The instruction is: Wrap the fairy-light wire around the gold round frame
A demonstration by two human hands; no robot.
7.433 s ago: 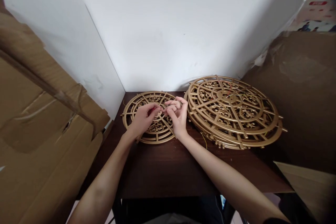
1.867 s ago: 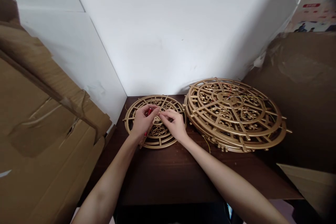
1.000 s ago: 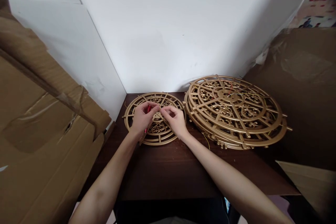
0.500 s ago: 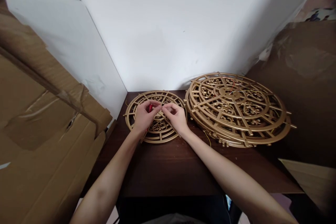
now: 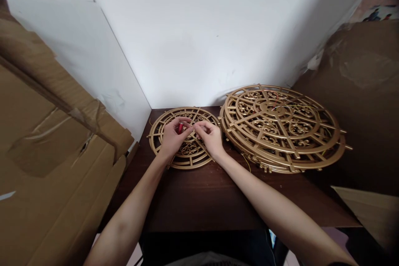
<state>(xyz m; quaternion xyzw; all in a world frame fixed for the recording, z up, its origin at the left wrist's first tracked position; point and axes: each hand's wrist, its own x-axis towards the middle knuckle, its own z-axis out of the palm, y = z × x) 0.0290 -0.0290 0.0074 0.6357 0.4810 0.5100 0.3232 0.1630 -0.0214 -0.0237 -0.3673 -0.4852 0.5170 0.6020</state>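
A small gold openwork disc lies flat at the back left of a dark wooden table. Both my hands meet over its centre. My left hand is closed around a small red piece that shows between thumb and fingers. My right hand pinches at something tiny right beside it, fingertips nearly touching the left hand's; what it pinches is too small to make out.
A stack of larger gold openwork discs with thin wires on top sits at the back right. Cardboard boxes crowd the left, brown wrapped bulk the right. A white wall closes the back.
My hands have stayed over the small disc's centre, fingers shifting slightly. The red piece in my left hand shows more plainly now. The view has tilted a little.
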